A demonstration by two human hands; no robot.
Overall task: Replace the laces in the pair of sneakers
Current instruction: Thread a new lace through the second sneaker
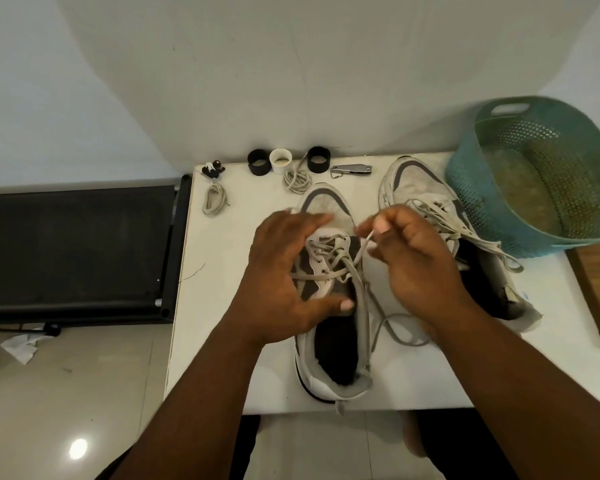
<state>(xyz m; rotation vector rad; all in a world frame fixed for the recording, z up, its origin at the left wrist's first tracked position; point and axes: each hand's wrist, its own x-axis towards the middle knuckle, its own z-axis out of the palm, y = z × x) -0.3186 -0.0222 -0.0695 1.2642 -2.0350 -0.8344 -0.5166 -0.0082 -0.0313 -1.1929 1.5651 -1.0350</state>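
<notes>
A white and grey sneaker (329, 341) lies in the middle of the white table (222, 306), toe pointing away from me. My left hand (284, 271) holds its left side, fingers spread over the toe and thumb at the tongue. My right hand (416, 261) pinches the end of the grey lace (364, 244) that runs through the eyelets. The second sneaker (426, 188) lies to the right with its laces loose. Two coiled spare laces (215, 199) (297, 180) lie at the table's back.
A teal perforated basket (534, 174) stands at the back right, touching the second sneaker. Two black rings (258, 162) (318, 159), a white cup (280, 161), a metal nail clipper (352, 170) and a small dark trinket (213, 169) line the back edge. A black treadmill (77, 251) sits left.
</notes>
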